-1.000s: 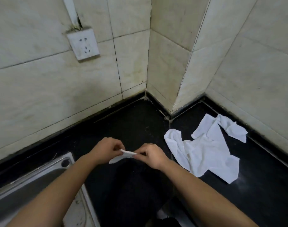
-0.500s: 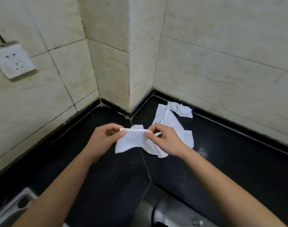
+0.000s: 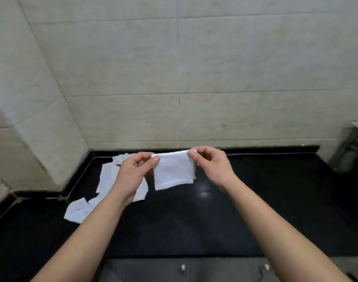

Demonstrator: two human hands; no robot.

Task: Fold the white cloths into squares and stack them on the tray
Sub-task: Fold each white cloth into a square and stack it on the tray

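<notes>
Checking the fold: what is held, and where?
A folded white cloth, pinched at its top corners: left hand on the left corner, right hand on the right.

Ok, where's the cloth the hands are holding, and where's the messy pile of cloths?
held cloth (image 3: 174, 171), head view, middle of its hanging front face.
pile of cloths (image 3: 108, 176), head view, flat part left of the left hand.

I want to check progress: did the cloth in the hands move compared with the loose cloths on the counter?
Yes. The held cloth now hangs to the right of the loose cloths; earlier it was left of them.
</notes>
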